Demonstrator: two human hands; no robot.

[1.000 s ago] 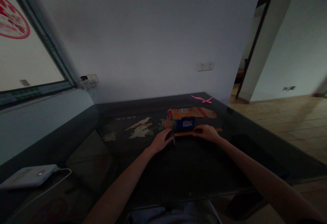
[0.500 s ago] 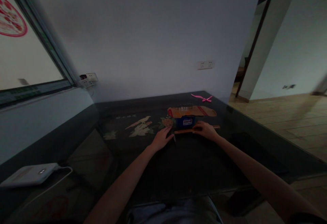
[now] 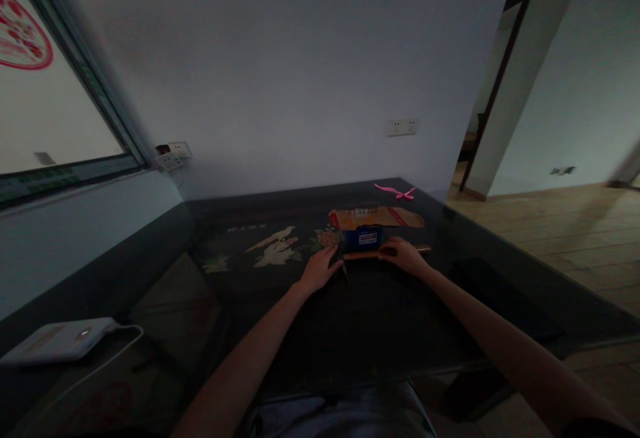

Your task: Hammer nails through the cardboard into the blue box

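Observation:
On a dark glass table (image 3: 380,318) stands a small blue box (image 3: 364,238) under a brown cardboard piece (image 3: 376,218). A thin wooden stick (image 3: 385,254) lies in front of the box. My right hand (image 3: 404,256) is closed over the stick's middle. My left hand (image 3: 320,269) rests at the stick's left end, fingers pinched round a small dark pen-like thing (image 3: 343,267). The dim light hides finer detail.
A pink ribbon (image 3: 396,191) lies at the table's far edge. A painted bird and flower pattern (image 3: 274,248) shows under the glass. A white device (image 3: 56,341) with a cable sits at the near left. A doorway and tiled floor open to the right.
Both hands stayed at the stick; the pen-like thing in my left hand tilted slightly. The camera shifted a little.

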